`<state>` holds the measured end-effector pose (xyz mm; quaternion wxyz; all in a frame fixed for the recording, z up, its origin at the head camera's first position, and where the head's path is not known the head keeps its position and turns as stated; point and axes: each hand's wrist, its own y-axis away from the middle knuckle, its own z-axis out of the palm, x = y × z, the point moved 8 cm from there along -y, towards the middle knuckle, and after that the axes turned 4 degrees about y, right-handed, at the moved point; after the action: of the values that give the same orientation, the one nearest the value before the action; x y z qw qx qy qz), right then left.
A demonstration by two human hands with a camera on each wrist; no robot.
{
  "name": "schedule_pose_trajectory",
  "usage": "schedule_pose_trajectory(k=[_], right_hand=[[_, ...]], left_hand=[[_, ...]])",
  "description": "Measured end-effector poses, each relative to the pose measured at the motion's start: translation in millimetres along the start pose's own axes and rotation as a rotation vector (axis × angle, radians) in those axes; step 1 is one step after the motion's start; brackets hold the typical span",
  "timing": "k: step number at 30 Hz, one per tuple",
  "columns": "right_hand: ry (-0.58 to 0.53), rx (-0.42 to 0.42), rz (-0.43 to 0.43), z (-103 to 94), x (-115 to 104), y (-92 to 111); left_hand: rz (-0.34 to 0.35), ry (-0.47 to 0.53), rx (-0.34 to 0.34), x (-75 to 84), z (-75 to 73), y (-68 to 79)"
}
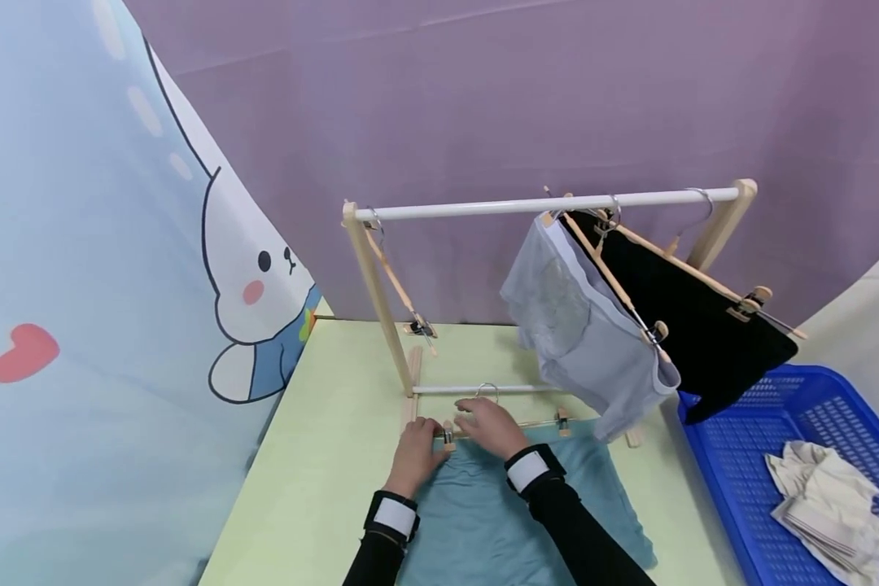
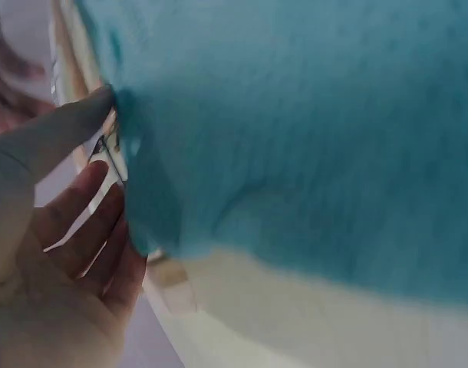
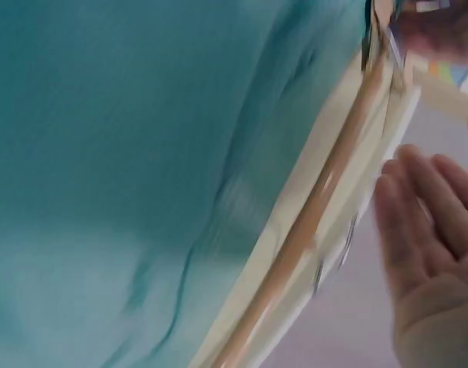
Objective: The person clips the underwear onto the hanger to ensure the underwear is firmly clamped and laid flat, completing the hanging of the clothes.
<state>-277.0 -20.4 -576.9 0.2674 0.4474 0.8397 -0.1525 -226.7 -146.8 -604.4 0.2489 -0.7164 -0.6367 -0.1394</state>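
A teal garment lies on the table, its upper edge along a wooden clip hanger. At its upper left corner my left hand pinches the garment's edge beside the left clip, with the thumb on the near side and the fingers behind. The right clip sits at the garment's upper edge. My right hand hovers over the hanger near its hook, with straight fingers and nothing held. In the right wrist view its fingers are apart from the hanger bar.
A rack with a white rail stands behind the hands. From it hang a bare clip hanger, light blue shorts and a black garment. A blue basket with folded cream cloth stands right.
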Motion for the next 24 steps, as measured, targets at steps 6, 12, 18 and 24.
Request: schedule_pose_trajectory(k=[6,12,18,24], right_hand=[[0.131,-0.073,-0.104,31.4,-13,-10],[0.158,-0.055,-0.156,34.2,-20,-13],[0.07,-0.107,-0.145,31.5,-21,-15],[-0.083,-0.096,-0.078,17.3,-17,-20]], left_hand=[[-0.025,-0.058,0.036,4.0,3.4,2.9],[0.003,-0.014,0.062,5.0,2.8,4.3],[-0.003,0.022,0.07,4.3,1.7,4.9],[-0.063,0.006,0.049,3.0,-1.4,4.1]])
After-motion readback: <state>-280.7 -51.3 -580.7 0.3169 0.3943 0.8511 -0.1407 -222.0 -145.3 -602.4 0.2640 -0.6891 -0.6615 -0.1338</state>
